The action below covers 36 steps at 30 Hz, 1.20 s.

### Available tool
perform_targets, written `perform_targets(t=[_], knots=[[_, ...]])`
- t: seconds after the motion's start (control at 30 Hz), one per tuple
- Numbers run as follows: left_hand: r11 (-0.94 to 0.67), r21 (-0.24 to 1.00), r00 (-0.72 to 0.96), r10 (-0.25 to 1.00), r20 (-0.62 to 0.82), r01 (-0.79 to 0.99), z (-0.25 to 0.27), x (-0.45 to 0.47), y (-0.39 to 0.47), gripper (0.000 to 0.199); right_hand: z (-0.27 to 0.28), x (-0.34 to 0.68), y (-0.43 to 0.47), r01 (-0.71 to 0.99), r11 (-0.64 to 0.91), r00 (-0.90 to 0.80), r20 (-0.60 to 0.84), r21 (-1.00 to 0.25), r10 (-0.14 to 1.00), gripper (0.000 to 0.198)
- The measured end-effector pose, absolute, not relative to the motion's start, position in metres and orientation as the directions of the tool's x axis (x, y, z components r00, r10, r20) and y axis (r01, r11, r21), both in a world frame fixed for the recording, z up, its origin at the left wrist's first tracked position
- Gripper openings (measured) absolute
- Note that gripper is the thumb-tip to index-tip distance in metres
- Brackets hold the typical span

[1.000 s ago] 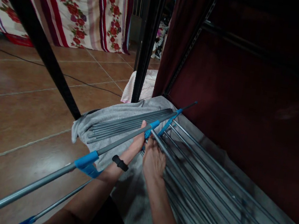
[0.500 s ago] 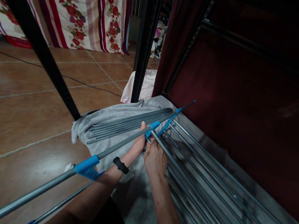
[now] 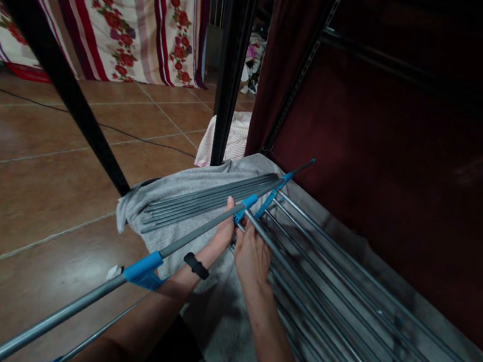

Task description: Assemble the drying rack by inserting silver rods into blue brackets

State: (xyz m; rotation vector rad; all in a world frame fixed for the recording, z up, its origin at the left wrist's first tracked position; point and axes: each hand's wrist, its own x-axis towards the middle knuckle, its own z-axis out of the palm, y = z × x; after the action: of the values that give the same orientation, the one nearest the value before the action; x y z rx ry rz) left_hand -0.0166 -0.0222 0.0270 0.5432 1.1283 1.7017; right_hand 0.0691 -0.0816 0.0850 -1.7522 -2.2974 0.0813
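Observation:
A partly assembled rack of grey metal tubes with blue plastic connectors lies across a grey cloth (image 3: pixel 206 297). My left hand (image 3: pixel 226 227) is closed around a blue connector (image 3: pixel 244 205), its thumb along the long grey pole (image 3: pixel 197 232). Close beside it, my right hand (image 3: pixel 252 255) has its fingers curled at the end of a metal tube just below that connector. The fingertips are partly hidden. Another blue connector (image 3: pixel 144 269) sits lower on the pole. Several crossbars (image 3: pixel 323 272) run from the joints to the lower right.
A bundle of loose grey tubes (image 3: pixel 206 203) lies on the cloth beyond my hands. Black metal posts (image 3: pixel 231 70) stand at left and centre, a dark red panel (image 3: pixel 381 184) at right. Tiled floor (image 3: pixel 42 175) with a black cable (image 3: pixel 147 141) lies at left, before a flowered curtain (image 3: pixel 112 10).
The view has shifted very slightly. Both hands stay at the same connector, with hardly any visible movement of the rack.

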Motion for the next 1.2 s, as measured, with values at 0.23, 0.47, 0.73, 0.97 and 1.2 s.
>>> perform_targets(t=[0.23,0.47,0.73,0.97,1.2], knots=[[-0.225,0.906,-0.561,0.828,-0.016,-0.358,0.013,-0.028,-0.030,0.058,0.043,0.094,-0.142,0.875,0.476,-0.417,0.355,-0.094,0.837,0.047],[-0.078,0.919,-0.397,0.914,-0.089,-0.387,-0.024,-0.019,-0.037,0.064,0.009,0.114,-0.146,0.966,0.249,-0.242,0.089,-0.074,0.966,0.042],[0.005,0.877,-0.326,0.927,-0.184,-0.481,-0.039,-0.021,-0.025,0.062,0.023,0.113,-0.121,0.964,0.251,-0.253,-0.015,-0.088,0.967,0.050],[0.020,0.911,-0.395,0.897,-0.199,-0.413,-0.043,-0.018,-0.024,0.061,0.024,0.114,-0.116,0.964,0.248,-0.254,-0.059,-0.099,0.965,0.052],[-0.081,0.921,-0.451,0.886,-0.109,-0.380,-0.051,-0.014,-0.028,0.064,0.027,0.118,-0.115,0.960,0.251,-0.261,-0.075,-0.122,0.962,0.048]])
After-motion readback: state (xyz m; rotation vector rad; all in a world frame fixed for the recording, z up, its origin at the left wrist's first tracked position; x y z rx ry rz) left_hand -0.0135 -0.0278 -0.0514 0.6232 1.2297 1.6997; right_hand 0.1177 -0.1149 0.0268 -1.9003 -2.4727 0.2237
